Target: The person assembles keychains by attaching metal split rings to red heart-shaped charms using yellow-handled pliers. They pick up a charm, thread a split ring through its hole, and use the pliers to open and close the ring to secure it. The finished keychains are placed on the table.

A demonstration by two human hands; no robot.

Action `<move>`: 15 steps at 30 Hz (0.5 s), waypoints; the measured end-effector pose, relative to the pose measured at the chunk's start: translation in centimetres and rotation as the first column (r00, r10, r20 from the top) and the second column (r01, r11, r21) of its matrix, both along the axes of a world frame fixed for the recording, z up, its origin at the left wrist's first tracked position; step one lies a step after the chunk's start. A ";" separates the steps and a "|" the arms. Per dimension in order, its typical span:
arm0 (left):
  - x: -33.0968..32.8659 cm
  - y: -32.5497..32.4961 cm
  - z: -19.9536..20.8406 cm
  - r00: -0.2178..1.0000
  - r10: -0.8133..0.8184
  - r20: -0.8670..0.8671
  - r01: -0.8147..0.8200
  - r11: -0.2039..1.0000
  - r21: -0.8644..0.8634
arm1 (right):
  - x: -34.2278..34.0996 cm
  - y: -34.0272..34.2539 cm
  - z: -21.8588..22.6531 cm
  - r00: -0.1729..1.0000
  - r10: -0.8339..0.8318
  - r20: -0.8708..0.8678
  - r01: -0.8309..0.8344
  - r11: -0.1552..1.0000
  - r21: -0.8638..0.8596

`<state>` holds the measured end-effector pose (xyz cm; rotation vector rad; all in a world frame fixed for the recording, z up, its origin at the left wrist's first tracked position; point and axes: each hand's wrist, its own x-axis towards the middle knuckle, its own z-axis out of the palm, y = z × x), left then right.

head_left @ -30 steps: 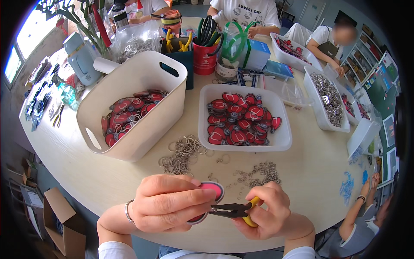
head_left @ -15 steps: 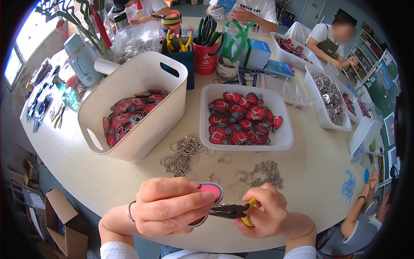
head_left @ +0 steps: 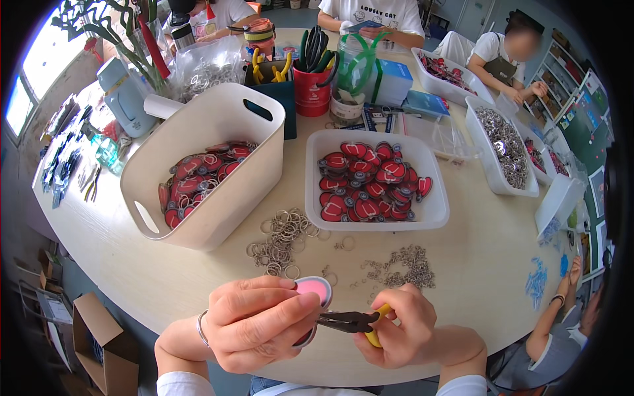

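Slightly left of its place in the earlier frame, the pink oval charm [head_left: 313, 287] sits above the near edge of the worktop [head_left: 475, 270] in the head view, pinched in the left hand [head_left: 261, 323]; the right hand [head_left: 399, 327] wraps the yellow handles of the needle-nose pliers [head_left: 347, 321], whose tips meet the charm's edge, their grip hidden. Work on this piece looks unfinished. Red charms [head_left: 188, 165] mixed with rings in the white bin [head_left: 247, 185] seem done; the clear tray [head_left: 437, 198] remains well filled with charms, and split rings [head_left: 281, 241] and small jump rings [head_left: 415, 264] lie loose, unused.
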<state>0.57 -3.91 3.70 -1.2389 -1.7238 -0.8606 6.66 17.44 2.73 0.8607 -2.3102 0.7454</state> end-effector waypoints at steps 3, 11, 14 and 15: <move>0.1 0.0 0.2 0.999 -0.018 0.037 0.018 1.000 -0.001 | -0.1 0.2 -0.3 0.999 0.019 -0.047 -0.018 1.000 0.009; -0.5 0.1 0.2 0.995 -0.070 0.076 0.068 0.997 0.035 | -0.4 0.6 0.6 0.996 0.085 0.034 -0.084 0.996 -0.030; -1.6 -0.3 0.4 0.994 -0.074 0.074 0.077 0.997 -0.027 | -1.4 0.8 1.0 0.979 0.146 0.143 -0.132 0.986 -0.098; -1.9 -0.2 0.6 0.989 -0.081 0.124 0.086 0.996 -0.031 | -1.6 0.9 0.9 0.969 0.152 0.194 -0.129 0.983 -0.128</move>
